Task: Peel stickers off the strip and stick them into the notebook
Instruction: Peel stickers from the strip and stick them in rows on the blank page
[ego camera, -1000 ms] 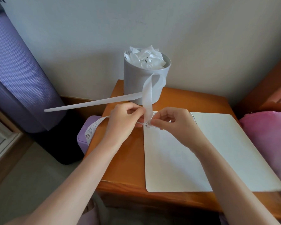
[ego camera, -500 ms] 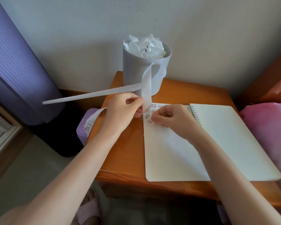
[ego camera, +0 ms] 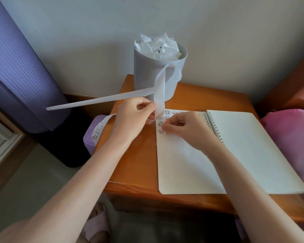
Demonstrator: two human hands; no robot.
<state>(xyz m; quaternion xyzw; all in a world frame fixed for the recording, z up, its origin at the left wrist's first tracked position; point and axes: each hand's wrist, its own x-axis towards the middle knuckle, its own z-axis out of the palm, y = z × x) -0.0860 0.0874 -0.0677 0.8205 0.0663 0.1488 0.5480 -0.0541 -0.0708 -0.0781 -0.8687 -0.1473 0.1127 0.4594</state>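
An open spiral notebook (ego camera: 235,155) lies on the wooden table (ego camera: 135,163). Several small cartoon stickers (ego camera: 167,113) sit in the top left corner of its left page. My left hand (ego camera: 133,118) grips the white sticker strip (ego camera: 160,88) just left of the page; the peeled backing loops up and trails off to the left, and the unpeeled part with stickers (ego camera: 99,128) hangs down to the left. My right hand (ego camera: 184,127) has curled fingers, its fingertips pressing a small sticker (ego camera: 161,131) onto the page.
A grey bin (ego camera: 153,79) stuffed with crumpled white backing paper stands at the table's back edge. A purple box (ego camera: 90,137) sits left of the table. A rolled purple mat (ego camera: 16,67) leans at far left, a pink cushion (ego camera: 291,137) at right.
My right hand moved down from the strip onto the left page and now presses a sticker there. The left hand stayed on the strip.
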